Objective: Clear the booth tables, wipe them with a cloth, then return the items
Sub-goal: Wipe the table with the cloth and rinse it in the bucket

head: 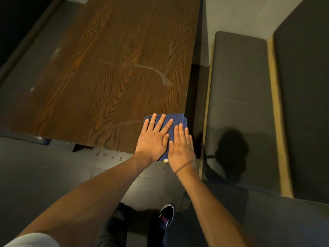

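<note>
A folded blue cloth (175, 125) lies flat on the near right corner of the wood-grain counter (106, 68), its near end hanging just past the counter's near edge. Both hands press down on it side by side: the left hand (154, 138) with its fingers (156, 122) straight and spread, the right hand (181, 148) with fingers straight and close together, neither curled round the cloth. Pale curved streaks (153, 70) mark the counter farther out, and a dark padded booth seat (240, 104) runs along its right side.
</note>
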